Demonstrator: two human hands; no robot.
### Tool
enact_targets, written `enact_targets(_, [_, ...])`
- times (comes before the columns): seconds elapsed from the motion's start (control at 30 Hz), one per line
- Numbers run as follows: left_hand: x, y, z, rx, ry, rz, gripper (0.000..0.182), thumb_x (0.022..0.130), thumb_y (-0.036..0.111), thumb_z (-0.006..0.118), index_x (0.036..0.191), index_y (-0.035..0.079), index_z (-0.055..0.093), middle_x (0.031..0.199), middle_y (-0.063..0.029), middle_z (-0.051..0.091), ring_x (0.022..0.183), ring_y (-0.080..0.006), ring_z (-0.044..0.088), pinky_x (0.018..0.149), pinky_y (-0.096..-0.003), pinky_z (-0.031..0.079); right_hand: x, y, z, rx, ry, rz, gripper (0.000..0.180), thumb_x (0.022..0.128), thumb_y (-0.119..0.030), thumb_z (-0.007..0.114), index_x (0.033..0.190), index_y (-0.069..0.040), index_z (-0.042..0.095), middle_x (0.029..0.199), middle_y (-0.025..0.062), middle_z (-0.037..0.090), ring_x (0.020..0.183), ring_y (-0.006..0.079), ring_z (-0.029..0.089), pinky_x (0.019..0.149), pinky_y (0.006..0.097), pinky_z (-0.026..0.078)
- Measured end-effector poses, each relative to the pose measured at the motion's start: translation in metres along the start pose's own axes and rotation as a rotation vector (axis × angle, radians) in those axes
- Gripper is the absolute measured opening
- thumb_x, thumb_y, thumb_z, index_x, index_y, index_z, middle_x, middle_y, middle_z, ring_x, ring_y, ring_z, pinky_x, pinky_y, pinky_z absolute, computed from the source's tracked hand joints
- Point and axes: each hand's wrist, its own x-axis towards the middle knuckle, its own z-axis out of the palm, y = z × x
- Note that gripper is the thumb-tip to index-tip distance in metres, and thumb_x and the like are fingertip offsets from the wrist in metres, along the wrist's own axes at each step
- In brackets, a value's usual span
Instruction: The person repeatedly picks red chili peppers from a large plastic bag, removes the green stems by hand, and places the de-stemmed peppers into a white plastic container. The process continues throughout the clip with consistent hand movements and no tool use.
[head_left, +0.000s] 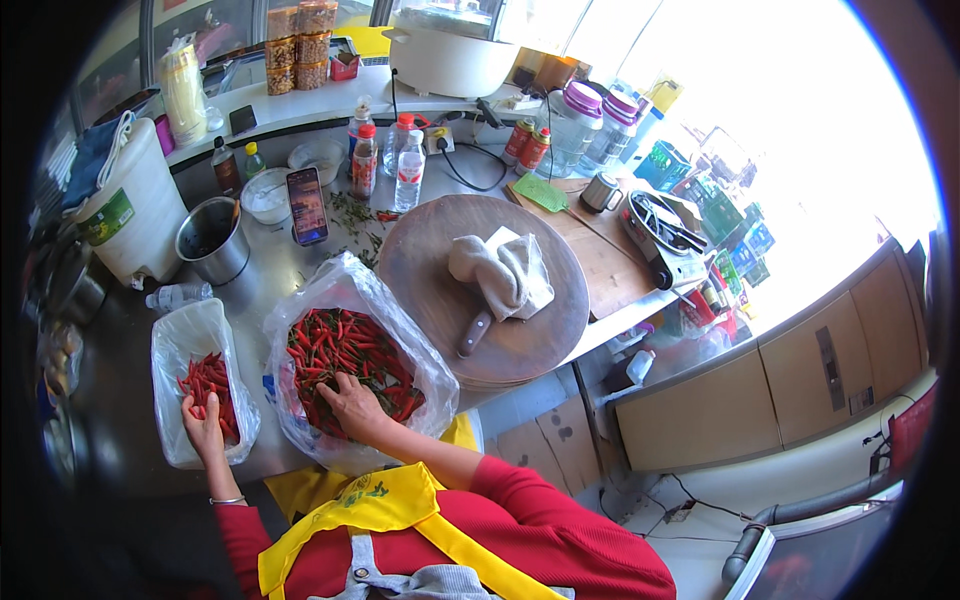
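Note:
My left hand (202, 424) rests at the near part of a long plastic-lined tray (169, 360), its fingers over red chilies (210, 375); whether it holds one is unclear. To its right, my right hand (355, 406) reaches into a large clear plastic bag (442, 367) full of red chilies with green stems (341, 341). Its thumb and fingers touch the chilies, and their tips are partly hidden among them. The bag stands open between the tray and a round wooden chopping block (412, 247).
On the block lie a cloth (491, 274) and a knife, its handle (475, 334) showing. A phone (307, 206) stands behind the bag, near a steel pot (214, 240) and plastic bottles (409, 171). A water bottle (178, 297) lies behind the tray. Loose green stems (352, 217) are scattered on the steel counter.

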Motion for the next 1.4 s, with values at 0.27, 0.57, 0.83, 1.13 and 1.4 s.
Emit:
enact_targets(0.27, [-0.005, 0.003, -0.011, 0.004, 0.067, 0.125, 0.043, 0.097, 0.031, 0.045, 0.116, -0.005, 0.057, 0.120, -0.0196, 0.058, 0.112, -0.0300, 0.054, 0.098, -0.0351, 0.039, -0.008, 0.003, -0.002, -0.025, -0.100, 0.008, 0.040, 0.077, -0.007, 0.054, 0.116, -0.010, 0.050, 0.094, 0.0155, 0.055, 0.091, 0.0324, 0.057, 0.069, 0.0421, 0.049])
enact_targets(0.57, [-0.065, 0.065, 0.004, -0.428, 0.151, 0.195, 0.023, 0.094, 0.013, 0.052, 0.110, -0.002, 0.056, 0.110, -0.0100, 0.059, 0.104, -0.0168, 0.055, 0.092, -0.0295, 0.041, 0.001, -0.002, 0.007, -0.129, -0.150, -0.001, 0.049, 0.078, -0.009, 0.053, 0.126, -0.010, 0.044, 0.088, 0.0160, 0.057, 0.073, 0.0311, 0.063, 0.058, 0.0415, 0.050])
enact_targets(0.83, [-0.141, 0.130, 0.041, -0.502, -0.271, 0.145, 0.013, 0.094, 0.007, 0.049, 0.100, -0.002, 0.057, 0.095, -0.0057, 0.059, 0.089, -0.0122, 0.054, 0.083, -0.0241, 0.041, 0.004, 0.001, 0.009, -0.128, -0.191, 0.159, 0.027, 0.076, -0.013, 0.058, 0.100, -0.005, 0.048, 0.077, 0.0150, 0.063, 0.074, 0.0311, 0.066, 0.059, 0.0416, 0.050])
enact_targets(1.13, [-0.143, 0.109, 0.077, -0.543, -0.601, -0.045, 0.010, 0.091, 0.005, 0.052, 0.098, -0.001, 0.057, 0.086, -0.0035, 0.059, 0.079, -0.0095, 0.054, 0.074, -0.0220, 0.045, -0.013, 0.014, -0.003, -0.038, -0.106, 0.152, 0.027, 0.073, -0.009, 0.059, 0.098, -0.003, 0.052, 0.087, 0.0175, 0.059, 0.075, 0.0326, 0.063, 0.055, 0.0420, 0.050])
enact_targets(1.4, [-0.152, 0.102, 0.085, -0.488, -0.669, -0.094, 0.010, 0.089, 0.004, 0.054, 0.097, -0.001, 0.058, 0.087, -0.0041, 0.060, 0.078, -0.0099, 0.056, 0.074, -0.0227, 0.047, -0.016, 0.007, -0.009, -0.154, -0.133, 0.171, 0.035, 0.068, -0.009, 0.067, 0.100, -0.002, 0.055, 0.092, 0.0157, 0.057, 0.075, 0.0261, 0.065, 0.057, 0.0338, 0.053])
